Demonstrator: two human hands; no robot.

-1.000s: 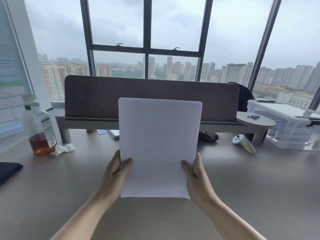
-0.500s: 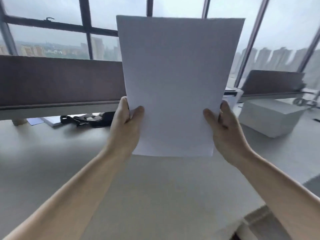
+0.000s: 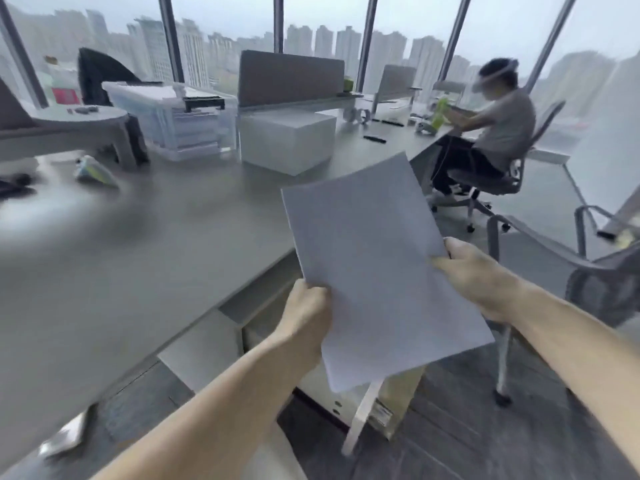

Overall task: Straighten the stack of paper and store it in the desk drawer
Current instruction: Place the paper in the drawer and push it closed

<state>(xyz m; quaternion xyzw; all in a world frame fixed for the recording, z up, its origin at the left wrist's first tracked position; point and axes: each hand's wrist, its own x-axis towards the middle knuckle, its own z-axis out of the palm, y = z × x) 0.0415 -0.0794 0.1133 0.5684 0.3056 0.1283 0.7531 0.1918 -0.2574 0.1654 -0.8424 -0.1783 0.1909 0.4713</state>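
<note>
The white stack of paper point(image 3: 374, 265) hangs in the air, tilted, past the right end of the grey desk point(image 3: 138, 265). My left hand point(image 3: 304, 313) grips its left edge and my right hand point(image 3: 474, 271) grips its right edge. Below the paper, under the desk's edge, stands a white drawer cabinet point(image 3: 214, 351); most of its front is hidden behind the paper and my left arm. I cannot tell whether a drawer is open. The picture is blurred by motion.
A white box point(image 3: 287, 140) and clear plastic bins point(image 3: 173, 119) stand on the desk's far side. An empty grey chair point(image 3: 588, 271) is close on the right. Another person sits at the far desk point(image 3: 498, 126). A white desk leg point(image 3: 363, 414) slants below the paper.
My view has swung right and down, from the window to the desk's end. The paper went from upright in front of me to tilted and lower, over the cabinet, still in both hands.
</note>
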